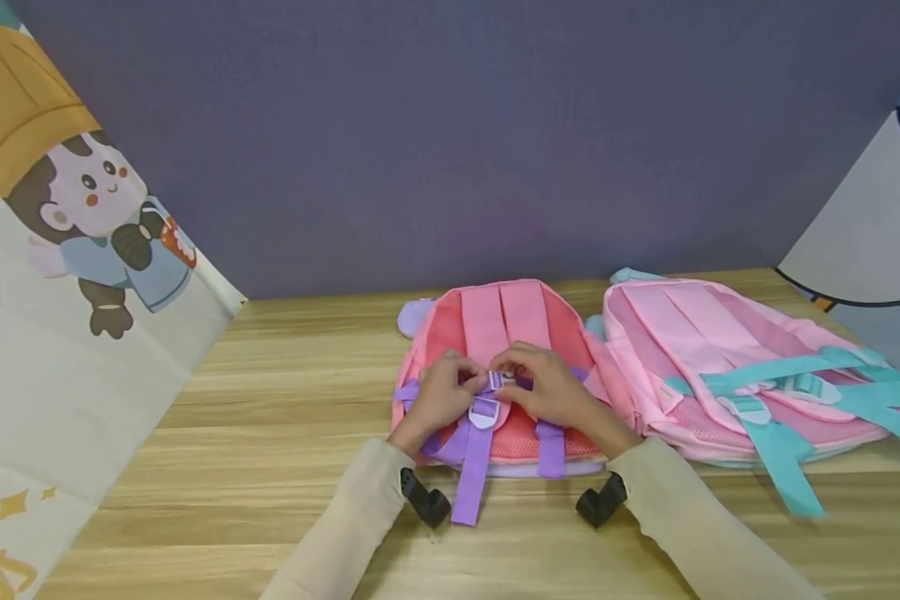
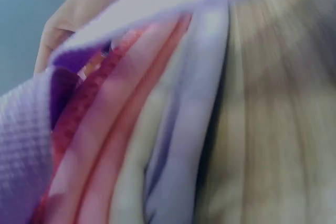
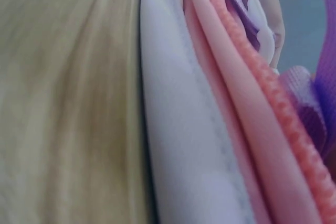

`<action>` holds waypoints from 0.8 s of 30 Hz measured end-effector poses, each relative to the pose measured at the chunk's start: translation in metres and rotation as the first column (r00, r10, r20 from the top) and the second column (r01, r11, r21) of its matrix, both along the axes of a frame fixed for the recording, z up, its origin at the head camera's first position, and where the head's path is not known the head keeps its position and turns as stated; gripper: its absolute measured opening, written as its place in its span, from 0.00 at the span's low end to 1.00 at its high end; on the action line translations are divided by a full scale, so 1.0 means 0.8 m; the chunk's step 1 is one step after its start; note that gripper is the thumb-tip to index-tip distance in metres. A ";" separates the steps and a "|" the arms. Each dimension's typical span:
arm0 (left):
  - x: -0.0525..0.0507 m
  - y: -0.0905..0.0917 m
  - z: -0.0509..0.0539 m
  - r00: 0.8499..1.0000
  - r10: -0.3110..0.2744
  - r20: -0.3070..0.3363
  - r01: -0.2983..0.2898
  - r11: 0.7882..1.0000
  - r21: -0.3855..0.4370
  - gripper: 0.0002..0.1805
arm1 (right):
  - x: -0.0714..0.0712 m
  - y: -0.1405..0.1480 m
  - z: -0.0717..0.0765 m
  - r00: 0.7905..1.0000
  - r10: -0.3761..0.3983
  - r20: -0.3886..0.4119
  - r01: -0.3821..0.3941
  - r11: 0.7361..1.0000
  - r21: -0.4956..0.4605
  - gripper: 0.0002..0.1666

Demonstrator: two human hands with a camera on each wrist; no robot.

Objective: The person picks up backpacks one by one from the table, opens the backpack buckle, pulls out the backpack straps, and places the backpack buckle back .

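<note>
A coral-pink backpack (image 1: 442, 333) lies on the table with its shoulder straps facing up. Over its middle, the left hand (image 1: 444, 392) pinches purple webbing beside a small white buckle (image 1: 495, 381). From the other side the right hand (image 1: 543, 385) pinches at that same buckle with thumb and fingers. Just below sits a larger white strap adjuster (image 1: 483, 412), its purple strap (image 1: 471, 475) hanging over the bag's front edge. Both wrist views show mostly the bag's layered side, with purple straps (image 2: 26, 145) close to the left camera; the fingertips are hidden there.
A light pink backpack (image 1: 690, 333) with teal straps (image 1: 783, 467) lies against the coral bag's right side. Behind the wooden table (image 1: 270, 417) stands a dark grey panel (image 1: 450, 150). Printed cartoon sheets (image 1: 60, 375) hang at left and right.
</note>
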State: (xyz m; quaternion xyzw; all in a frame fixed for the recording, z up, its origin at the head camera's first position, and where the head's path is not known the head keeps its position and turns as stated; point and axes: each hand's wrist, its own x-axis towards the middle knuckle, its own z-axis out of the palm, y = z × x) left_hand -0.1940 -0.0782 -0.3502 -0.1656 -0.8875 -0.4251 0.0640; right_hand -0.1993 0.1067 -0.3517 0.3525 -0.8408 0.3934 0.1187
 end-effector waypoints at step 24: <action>0.001 -0.009 0.012 0.996 -0.068 0.055 0.072 0.994 -0.077 0.06 | 0.001 -0.001 -0.001 1.000 -0.012 0.026 0.012 1.000 0.000 0.15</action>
